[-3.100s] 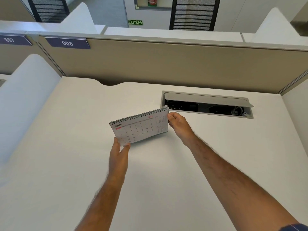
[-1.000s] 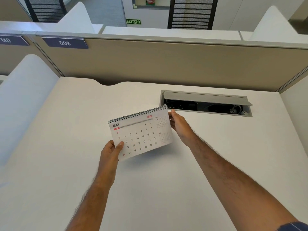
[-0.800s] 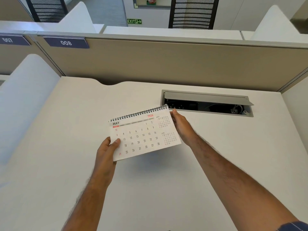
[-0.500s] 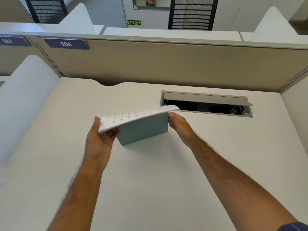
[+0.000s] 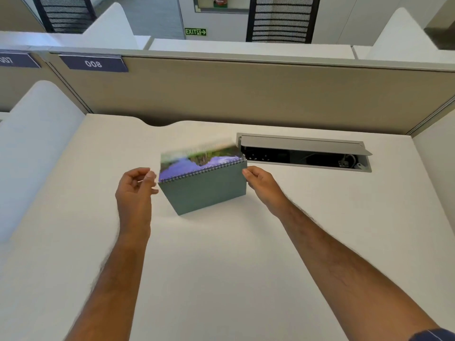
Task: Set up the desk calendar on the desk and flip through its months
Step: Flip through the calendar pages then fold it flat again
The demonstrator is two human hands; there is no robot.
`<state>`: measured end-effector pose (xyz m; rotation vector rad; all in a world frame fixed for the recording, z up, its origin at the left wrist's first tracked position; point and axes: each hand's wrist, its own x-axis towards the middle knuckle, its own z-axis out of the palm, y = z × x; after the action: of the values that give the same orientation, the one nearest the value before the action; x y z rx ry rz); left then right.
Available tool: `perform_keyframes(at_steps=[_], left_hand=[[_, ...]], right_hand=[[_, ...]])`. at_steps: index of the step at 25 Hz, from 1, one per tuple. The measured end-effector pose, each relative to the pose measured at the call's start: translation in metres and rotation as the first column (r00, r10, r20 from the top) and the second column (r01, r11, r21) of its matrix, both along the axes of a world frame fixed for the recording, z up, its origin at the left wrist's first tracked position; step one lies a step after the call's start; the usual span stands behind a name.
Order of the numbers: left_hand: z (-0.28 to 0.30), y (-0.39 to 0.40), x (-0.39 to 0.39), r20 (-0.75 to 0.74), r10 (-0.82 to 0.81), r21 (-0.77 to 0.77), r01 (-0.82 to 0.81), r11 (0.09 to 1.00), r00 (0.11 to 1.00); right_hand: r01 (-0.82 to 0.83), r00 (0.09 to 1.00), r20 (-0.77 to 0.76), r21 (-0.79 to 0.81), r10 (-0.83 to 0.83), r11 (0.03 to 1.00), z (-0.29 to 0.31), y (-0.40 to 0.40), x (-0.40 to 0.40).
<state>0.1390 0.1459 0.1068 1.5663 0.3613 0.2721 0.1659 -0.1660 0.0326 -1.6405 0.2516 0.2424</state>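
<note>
One white desk (image 5: 221,267) carries the desk calendar (image 5: 206,188), standing near an open cable hatch (image 5: 305,153) with a blurred picture page tipped behind its spiral. The right hand (image 5: 261,183) pinches its right edge; the left hand (image 5: 135,190), loosely curled, grips nothing just beside its left corner.

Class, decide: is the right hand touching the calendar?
Touching. The head view shows the right hand with its fingers against the right edge of the calendar, no gap visible.
</note>
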Motion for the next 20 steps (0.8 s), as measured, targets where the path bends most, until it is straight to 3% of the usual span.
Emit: perform_keyframes(at_steps=[3,9,12,16,20], left_hand=[[-0.015,-0.007,-0.012,-0.127,0.061,0.14,-0.043,0.989,0.99],[-0.035,-0.046,-0.034,-0.325,-0.129,-0.105,0.1,0.989,0.937],[-0.029,-0.058,-0.032,-0.355,-0.179,-0.169,0.125,0.978,0.918],[-0.023,-0.067,-0.031,-0.355,-0.237,-0.135,0.201,0.97,0.905],[-0.025,-0.062,-0.027,-0.32,-0.25,-0.066,0.242,0.968,0.914]], right_hand=[[-0.01,0.999,0.035,-0.006,0.011,1.0,0.002,0.002,0.0],[-0.075,0.991,0.112,0.024,0.072,0.997,0.0,0.01,-0.021],[-0.111,0.979,0.174,0.004,0.109,0.994,-0.009,0.024,-0.054],[-0.18,0.967,0.157,-0.133,0.2,0.975,-0.022,0.054,-0.097],[-0.406,0.881,0.125,-0.296,0.457,0.864,-0.01,0.084,-0.118]])
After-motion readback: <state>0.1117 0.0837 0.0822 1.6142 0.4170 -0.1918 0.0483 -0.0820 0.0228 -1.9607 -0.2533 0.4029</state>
